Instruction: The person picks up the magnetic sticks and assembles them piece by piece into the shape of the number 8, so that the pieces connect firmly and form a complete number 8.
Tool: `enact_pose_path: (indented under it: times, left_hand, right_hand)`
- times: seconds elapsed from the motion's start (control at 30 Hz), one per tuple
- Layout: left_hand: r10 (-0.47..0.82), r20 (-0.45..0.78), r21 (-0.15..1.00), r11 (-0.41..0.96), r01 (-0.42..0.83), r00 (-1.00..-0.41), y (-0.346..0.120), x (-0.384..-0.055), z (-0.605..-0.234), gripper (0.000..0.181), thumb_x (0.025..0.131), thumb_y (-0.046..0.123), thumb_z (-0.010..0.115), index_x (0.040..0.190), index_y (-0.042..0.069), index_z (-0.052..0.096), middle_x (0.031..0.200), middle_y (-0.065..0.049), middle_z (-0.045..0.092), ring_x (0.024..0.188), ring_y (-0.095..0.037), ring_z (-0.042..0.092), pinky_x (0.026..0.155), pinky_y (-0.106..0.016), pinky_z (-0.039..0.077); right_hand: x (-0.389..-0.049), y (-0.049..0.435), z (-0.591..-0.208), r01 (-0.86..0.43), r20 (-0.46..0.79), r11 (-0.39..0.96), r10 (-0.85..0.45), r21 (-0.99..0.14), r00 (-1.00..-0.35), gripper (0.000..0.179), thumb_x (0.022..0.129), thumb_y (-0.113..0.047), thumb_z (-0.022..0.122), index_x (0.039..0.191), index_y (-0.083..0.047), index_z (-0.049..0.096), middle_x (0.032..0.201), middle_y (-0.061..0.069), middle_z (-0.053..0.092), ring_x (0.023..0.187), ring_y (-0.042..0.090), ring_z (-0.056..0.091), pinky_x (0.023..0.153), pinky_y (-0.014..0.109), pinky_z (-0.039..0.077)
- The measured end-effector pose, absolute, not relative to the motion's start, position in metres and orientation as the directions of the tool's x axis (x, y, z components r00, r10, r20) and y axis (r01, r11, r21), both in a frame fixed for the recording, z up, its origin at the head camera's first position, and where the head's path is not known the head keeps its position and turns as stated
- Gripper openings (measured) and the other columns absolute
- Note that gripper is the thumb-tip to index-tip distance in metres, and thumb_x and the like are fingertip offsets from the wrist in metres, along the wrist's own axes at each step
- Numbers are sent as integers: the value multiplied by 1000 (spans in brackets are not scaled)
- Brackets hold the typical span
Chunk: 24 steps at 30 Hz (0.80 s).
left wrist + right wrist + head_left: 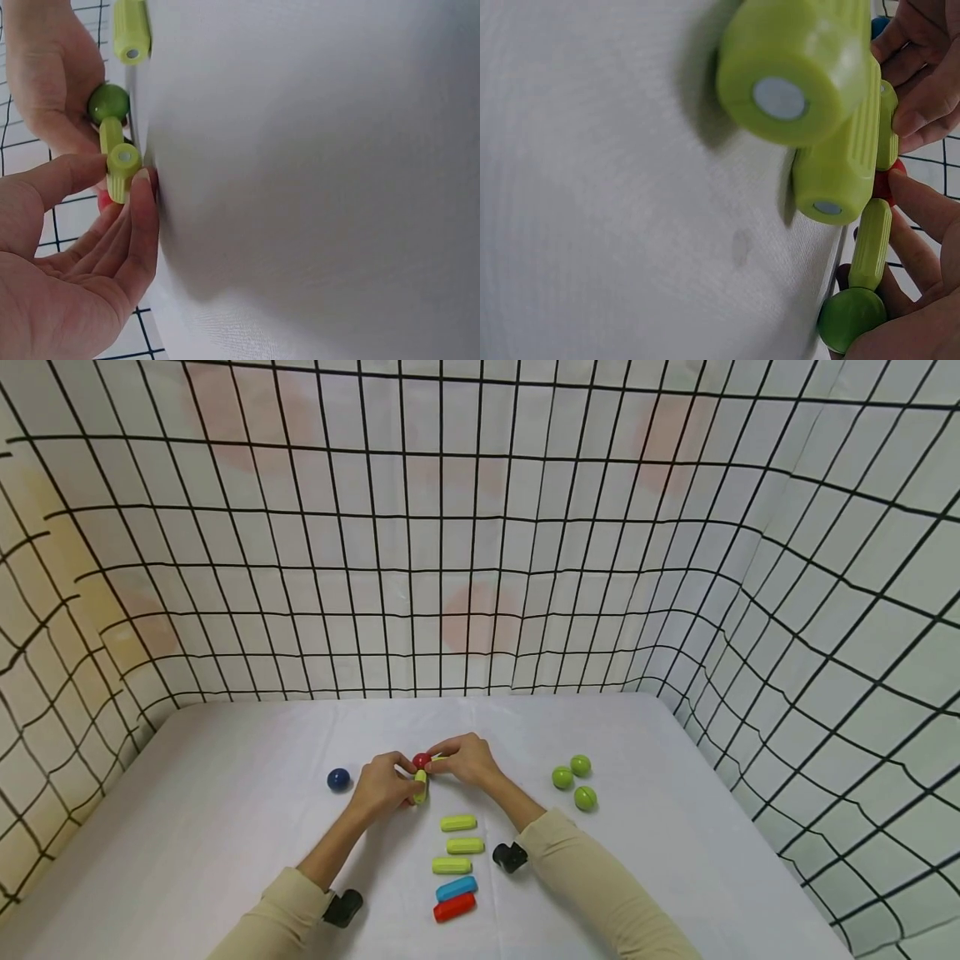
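Observation:
My left hand (384, 789) pinches a yellow-green ribbed rod (421, 787) with a pale round spot in its end. That rod meets a red ball (889, 180), which my right hand (467, 760) holds in its fingertips. Running from the red ball along the right hand's fingers is a second yellow-green rod (870, 244), with a green ball (851, 321) at its other end. In the left wrist view, the green ball (109, 103) shows beside the right hand (52, 75), and the red ball is mostly hidden behind the rod and fingers.
Nearer the body, several rods lie in a column: yellow-green ones (465, 845), a blue one (456, 888) and a red one (454, 907). A dark blue ball (339, 779) sits left of the hands, three green balls (585, 797) to the right. Black wire mesh (442, 568) surrounds the white-covered table (645, 860).

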State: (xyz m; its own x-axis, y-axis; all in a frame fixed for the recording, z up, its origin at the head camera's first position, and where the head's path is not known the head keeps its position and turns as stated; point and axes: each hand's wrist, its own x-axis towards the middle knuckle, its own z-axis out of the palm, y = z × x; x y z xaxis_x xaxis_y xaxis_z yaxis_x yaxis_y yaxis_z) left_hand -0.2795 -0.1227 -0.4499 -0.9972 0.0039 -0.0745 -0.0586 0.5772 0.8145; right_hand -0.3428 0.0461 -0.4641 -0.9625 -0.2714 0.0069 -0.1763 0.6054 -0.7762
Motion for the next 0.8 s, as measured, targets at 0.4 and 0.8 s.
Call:
enact_pose_path:
  times: [0.4,0.8]
  left_hand:
    - [-1,-68,805,591,-56,-998,-122,-280,-451,27,82,10,77,103,-1,66,72,-5,74,56,-13,66,54,-23,50]
    - [9,-83,818,572,-63,-997,-126,-278,-451,28,82,13,77,105,0,67,74,-5,74,60,-14,68,56,-23,51]
  right_hand:
    - [-343,45,-464,-173,8,613,-262,-771,-965,21,83,-29,82,103,-20,82,109,3,78,111,22,67,94,42,51]
    - [-342,46,-465,-189,25,615,-265,-765,-964,21,83,-30,83,102,-20,82,104,2,79,107,21,68,92,42,52]
